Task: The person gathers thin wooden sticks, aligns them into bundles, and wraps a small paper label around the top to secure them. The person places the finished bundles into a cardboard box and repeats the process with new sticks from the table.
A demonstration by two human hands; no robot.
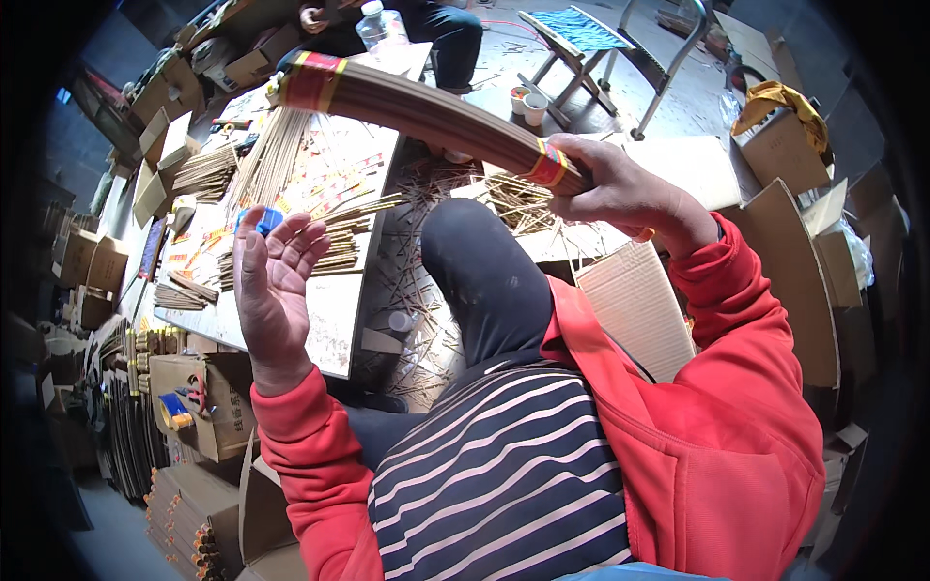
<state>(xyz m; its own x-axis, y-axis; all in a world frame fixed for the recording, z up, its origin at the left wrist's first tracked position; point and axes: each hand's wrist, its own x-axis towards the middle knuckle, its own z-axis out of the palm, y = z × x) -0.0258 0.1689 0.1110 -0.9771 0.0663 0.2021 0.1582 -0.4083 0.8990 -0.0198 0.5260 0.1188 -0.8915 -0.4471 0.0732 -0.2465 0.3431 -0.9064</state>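
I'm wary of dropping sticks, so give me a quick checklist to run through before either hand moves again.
1. Right hand gripping the incense-stick bundle at one end: ok.
2. Red-and-yellow bands around the bundle near both ends: ok.
3. Left hand off the bundle, fingers spread: ok.
4. Left fingers clear of the blue object behind them: cannot tell.
5. Table free of loose sticks: not ok.
6. Floor free of fallen sticks: not ok.
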